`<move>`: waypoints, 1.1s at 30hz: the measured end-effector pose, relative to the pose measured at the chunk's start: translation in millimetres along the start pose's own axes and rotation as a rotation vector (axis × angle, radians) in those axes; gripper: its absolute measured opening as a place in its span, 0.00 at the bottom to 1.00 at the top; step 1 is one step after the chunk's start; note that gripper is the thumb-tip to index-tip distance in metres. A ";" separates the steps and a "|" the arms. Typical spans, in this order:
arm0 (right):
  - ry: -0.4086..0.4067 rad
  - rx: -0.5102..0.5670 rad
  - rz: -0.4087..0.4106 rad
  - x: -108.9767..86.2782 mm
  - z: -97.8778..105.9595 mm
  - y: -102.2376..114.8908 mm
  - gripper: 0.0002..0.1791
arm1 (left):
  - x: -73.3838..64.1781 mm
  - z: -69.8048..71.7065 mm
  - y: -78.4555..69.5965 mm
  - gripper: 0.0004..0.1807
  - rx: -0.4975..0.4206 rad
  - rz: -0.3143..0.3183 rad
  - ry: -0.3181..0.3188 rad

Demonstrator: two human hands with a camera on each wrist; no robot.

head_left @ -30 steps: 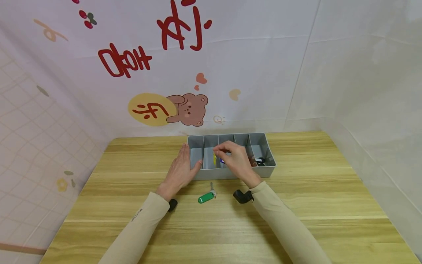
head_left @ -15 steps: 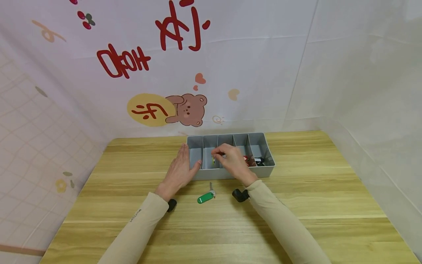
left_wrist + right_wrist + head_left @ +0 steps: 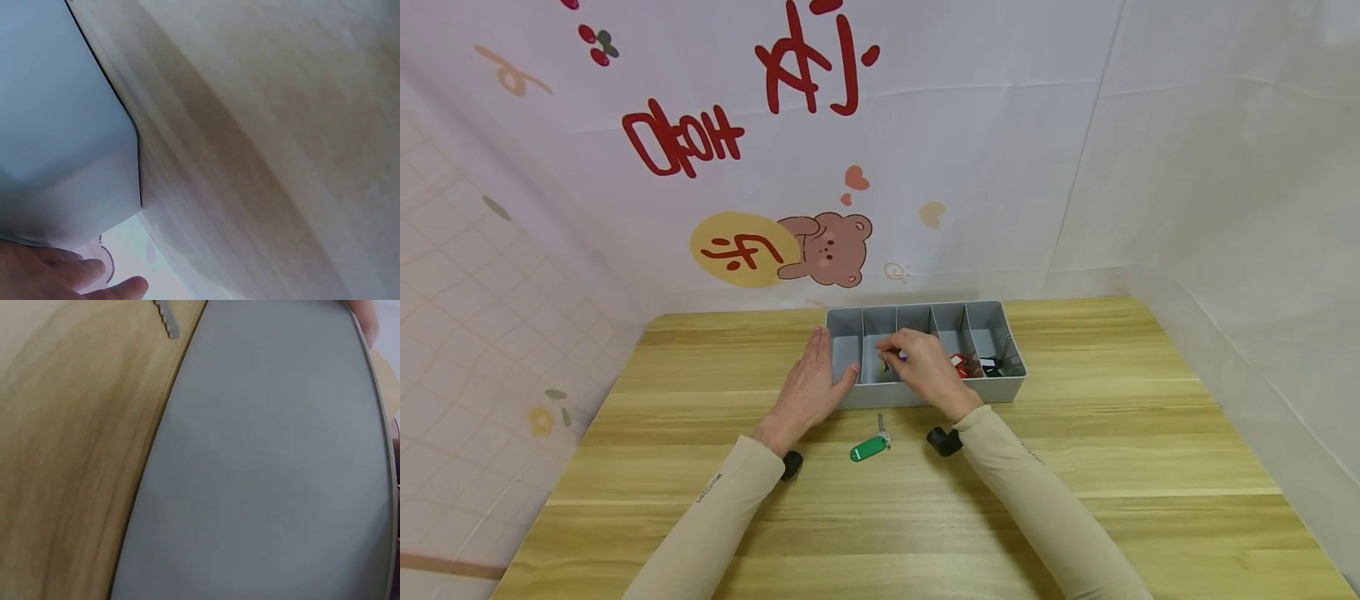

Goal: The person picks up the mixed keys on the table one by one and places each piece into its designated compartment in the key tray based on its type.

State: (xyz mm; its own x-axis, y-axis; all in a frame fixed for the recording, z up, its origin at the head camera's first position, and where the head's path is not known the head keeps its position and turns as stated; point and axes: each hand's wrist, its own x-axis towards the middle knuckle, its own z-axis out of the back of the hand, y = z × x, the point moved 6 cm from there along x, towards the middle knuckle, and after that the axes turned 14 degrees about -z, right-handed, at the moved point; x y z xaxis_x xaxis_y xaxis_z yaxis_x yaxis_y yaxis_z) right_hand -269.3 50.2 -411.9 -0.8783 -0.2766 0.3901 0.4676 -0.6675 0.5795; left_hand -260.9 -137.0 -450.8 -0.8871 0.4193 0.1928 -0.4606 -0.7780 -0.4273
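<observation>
A grey organizer box (image 3: 880, 396) with several compartments stands at the back of the table. My left hand (image 3: 808, 379) rests along its left end, fingers extended, thumb over the front rim. In the left wrist view, fingertips (image 3: 84, 275) show by the box's edge. My right hand (image 3: 925, 367) reaches into the second compartment from the left, its fingertips pinching a small yellow key tag (image 3: 883, 367), partly hidden. A bit of blue shows under this hand. Red key tags (image 3: 958, 364) and black key tags (image 3: 991, 367) lie in the two right compartments.
A key with a green tag (image 3: 869, 448) lies on the wooden table (image 3: 880, 525) in front of the box. Black wrist cameras (image 3: 943, 442) sit beneath the sleeves. A printed cloth wall (image 3: 1000, 150) rises behind the table.
My right hand has moved slightly left and lower into the second compartment with the yellow key tag. More of the red tags now shows. My left hand has stayed in place.
</observation>
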 end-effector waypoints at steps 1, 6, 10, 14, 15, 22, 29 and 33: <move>0.011 0.002 -0.015 0.1 -0.5 -1.0 0.09 | 0.2 -0.3 0.0 0.50 -0.001 0.000 0.000; 0.064 0.033 -0.099 0.0 -0.4 -7.3 0.15 | 0.9 -1.6 -0.2 0.50 -0.009 0.004 0.003; 0.074 0.069 -0.117 -3.2 5.9 -8.7 0.19 | 1.2 -2.0 -0.2 0.51 -0.015 0.006 0.007; 0.069 0.126 -0.117 -10.5 18.0 -6.4 0.23 | 1.2 -2.0 0.1 0.51 -0.016 0.011 0.009; 0.068 0.136 -0.114 -12.5 21.4 -5.4 0.23 | 1.2 -1.9 0.2 0.51 -0.018 0.014 0.010; 0.024 0.142 -0.100 -26.9 46.1 -4.7 0.25 | 1.6 -0.2 -1.7 0.51 -0.019 0.007 0.000; 0.008 0.135 -0.103 -44.1 68.0 -12.3 0.26 | 1.4 -1.4 -1.6 0.51 -0.020 0.003 -0.002; -0.009 0.098 -0.088 -53.6 78.4 -19.9 0.27 | 1.5 -1.6 -1.1 0.51 -0.022 0.004 -0.002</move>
State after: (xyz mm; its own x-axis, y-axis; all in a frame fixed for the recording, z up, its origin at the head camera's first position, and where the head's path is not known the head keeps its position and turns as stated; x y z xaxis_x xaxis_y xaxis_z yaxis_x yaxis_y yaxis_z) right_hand -223.7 132.4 -388.2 -0.9158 -0.2131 0.3405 0.3962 -0.6185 0.6786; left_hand -261.7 -134.7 -451.5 -0.8892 0.4147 0.1931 -0.4560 -0.7694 -0.4473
